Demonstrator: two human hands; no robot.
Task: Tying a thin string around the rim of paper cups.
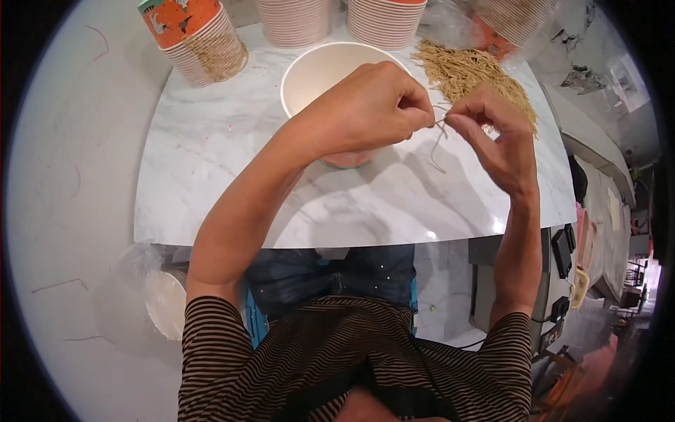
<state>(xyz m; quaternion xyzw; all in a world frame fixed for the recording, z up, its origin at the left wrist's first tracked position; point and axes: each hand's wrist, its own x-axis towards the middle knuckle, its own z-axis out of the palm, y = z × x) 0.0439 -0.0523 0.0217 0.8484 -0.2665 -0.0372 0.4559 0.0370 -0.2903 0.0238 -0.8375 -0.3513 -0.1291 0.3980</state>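
Over at the far left, off the table's edge, a pale round container (167, 306) sat low beside a sheet of clear plastic (137, 271). Up on the marbled tabletop (204, 155), an orange-topped cup stack (200, 60) tilted to the left, tan strands (221, 56) trailing down its right flank. Along the back came a second cup stack (294, 24), pale rims packed tight, and in front of it a white-lined tub (309, 77), mouth open, partly covered by the left forearm (260, 183). And there was the left hand (383, 105), out over the tub's right side, fingers curled in, thumb and fingertips pinching a thin tan cord (433, 153)! Behind it rose a third cup stack (387, 24). What a fine spot for that cord: strung across the narrow gap between the two hands, above the tabletop, a loose tail dangling below the pinch. Just beyond spread a heap of tan cords (471, 74), and before it the right hand (496, 133) pinched the cord too, thumb against forefinger, fingertips almost meeting the left's. At the back right, another stack of cups (517, 21) stood near crumpled clear wrapping, and past the table's right edge lay a black device (562, 246).
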